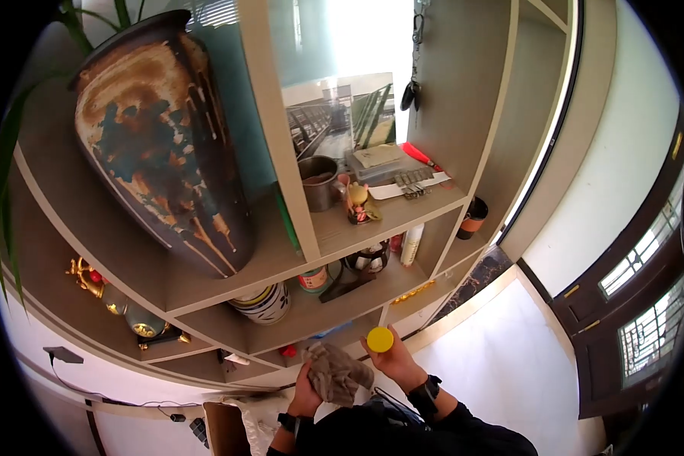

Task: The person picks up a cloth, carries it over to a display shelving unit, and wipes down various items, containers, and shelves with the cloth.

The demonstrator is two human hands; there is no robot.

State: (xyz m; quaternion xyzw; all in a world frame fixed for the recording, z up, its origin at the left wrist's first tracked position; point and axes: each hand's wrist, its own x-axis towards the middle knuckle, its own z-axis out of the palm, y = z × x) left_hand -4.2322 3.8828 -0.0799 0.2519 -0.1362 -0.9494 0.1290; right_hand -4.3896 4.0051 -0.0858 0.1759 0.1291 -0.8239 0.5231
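A crumpled grey-brown cloth (337, 372) is gripped in my left hand (305, 394), low in the head view. Just to its right, my right hand (402, 367) has its fingers wrapped round a small round container with a yellow lid (380, 340). The lid faces up toward me, and the container's body is hidden below it. Both hands are in front of the lower shelves, with the cloth and the container close together.
A wooden shelf unit (391, 224) holds a large painted vase (156, 144), a metal cup (319, 182), a small figurine (359, 201), a white spray can (412, 245) and a striped pot (262, 304). An open cardboard box (224, 429) stands at lower left. Dark doors (585, 319) are at right.
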